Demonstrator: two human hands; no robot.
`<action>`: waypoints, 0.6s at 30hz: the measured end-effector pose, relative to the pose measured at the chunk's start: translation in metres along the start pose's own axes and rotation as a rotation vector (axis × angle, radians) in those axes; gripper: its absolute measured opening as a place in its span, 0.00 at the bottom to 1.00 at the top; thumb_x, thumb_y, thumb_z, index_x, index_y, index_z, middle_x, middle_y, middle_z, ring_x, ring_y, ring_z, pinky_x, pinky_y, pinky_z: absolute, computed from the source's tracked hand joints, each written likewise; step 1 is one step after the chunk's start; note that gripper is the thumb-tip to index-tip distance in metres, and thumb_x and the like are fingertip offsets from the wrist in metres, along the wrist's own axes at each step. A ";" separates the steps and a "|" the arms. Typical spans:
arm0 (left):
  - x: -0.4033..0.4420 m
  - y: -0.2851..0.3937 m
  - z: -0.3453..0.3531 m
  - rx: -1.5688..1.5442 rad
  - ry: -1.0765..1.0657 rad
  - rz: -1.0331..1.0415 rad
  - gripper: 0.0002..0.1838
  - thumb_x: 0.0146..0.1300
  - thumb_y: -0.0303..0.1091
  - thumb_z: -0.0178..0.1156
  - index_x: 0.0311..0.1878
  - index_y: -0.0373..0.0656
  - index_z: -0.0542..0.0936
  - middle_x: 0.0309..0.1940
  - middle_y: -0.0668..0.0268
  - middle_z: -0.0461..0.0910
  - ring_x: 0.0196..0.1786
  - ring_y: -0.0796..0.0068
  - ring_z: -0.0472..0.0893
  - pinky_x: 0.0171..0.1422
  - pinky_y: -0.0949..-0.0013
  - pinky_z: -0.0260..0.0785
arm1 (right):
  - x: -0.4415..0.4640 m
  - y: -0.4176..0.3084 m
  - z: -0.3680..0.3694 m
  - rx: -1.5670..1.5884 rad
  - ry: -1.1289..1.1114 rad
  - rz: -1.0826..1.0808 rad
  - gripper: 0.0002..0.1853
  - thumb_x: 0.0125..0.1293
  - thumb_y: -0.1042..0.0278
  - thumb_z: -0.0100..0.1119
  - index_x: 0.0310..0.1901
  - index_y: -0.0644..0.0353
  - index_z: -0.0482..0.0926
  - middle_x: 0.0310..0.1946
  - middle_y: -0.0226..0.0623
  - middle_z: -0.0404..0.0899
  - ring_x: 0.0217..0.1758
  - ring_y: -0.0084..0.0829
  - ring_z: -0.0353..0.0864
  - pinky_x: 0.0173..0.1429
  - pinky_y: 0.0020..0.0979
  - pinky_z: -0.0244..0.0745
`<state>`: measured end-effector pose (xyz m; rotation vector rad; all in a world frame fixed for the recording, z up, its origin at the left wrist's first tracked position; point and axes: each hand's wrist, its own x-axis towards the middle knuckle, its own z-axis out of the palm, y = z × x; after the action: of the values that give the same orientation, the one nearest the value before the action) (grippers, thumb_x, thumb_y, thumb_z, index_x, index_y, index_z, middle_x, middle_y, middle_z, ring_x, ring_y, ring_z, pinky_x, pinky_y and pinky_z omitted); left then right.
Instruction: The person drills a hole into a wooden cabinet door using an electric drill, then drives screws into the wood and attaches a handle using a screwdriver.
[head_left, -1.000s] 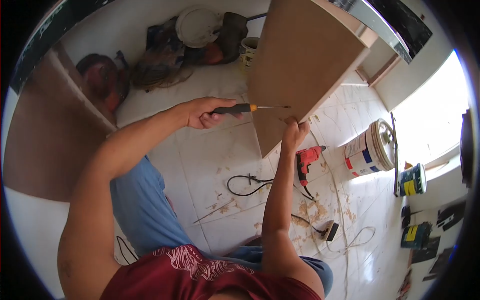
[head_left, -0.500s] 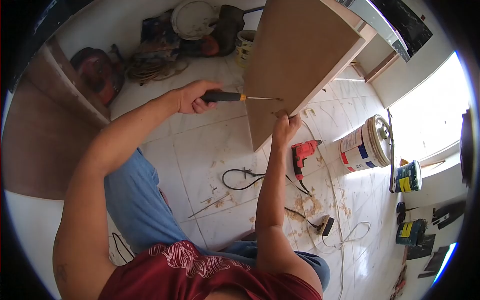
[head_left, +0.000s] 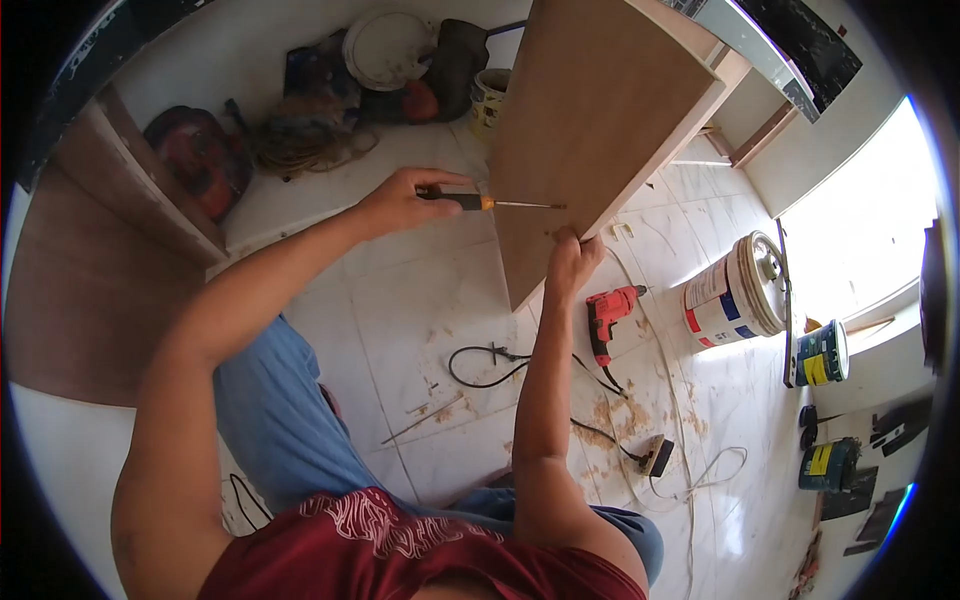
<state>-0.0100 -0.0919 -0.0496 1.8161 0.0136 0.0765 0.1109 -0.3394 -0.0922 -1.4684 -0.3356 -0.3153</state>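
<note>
A screwdriver (head_left: pixel 470 202) with a black and yellow handle lies nearly level in my left hand (head_left: pixel 405 203). My fingers and thumb are around its handle, and its thin shaft reaches across the face of a brown wooden panel (head_left: pixel 590 110). The tip is by the panel's lower right part; whether it touches a screw I cannot make out. My right hand (head_left: pixel 574 262) grips the panel's edge just below the tip, with the thumb side on the face. Some of the right fingers are hidden. The panel stands upright and tilted in view.
A red power drill (head_left: pixel 611 318) lies on the tiled floor among wood shavings. Right of it are a white bucket (head_left: pixel 733 292), dark paint tubs (head_left: pixel 822 352), and an extension socket (head_left: pixel 657 456) with loose cords. A curved wooden piece (head_left: pixel 90 270) stands at left, near a red machine (head_left: pixel 200 160).
My left hand has shifted its hold on the screwdriver handle, with the fingers now further over the top. The screwdriver sits slightly lower. My right hand stays on the panel's edge.
</note>
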 end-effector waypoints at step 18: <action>0.009 -0.005 0.023 0.677 0.199 0.623 0.23 0.58 0.37 0.74 0.59 0.53 0.86 0.34 0.63 0.85 0.34 0.69 0.79 0.39 0.64 0.73 | 0.031 0.107 -0.047 -1.032 -0.206 -0.542 0.12 0.66 0.72 0.50 0.39 0.59 0.86 0.33 0.41 0.85 0.41 0.41 0.82 0.61 0.44 0.68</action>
<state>0.0007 -0.1123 -0.0598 2.4164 -0.4331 0.7714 0.1841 -0.3784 -0.1808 -2.4186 -0.8175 -0.8603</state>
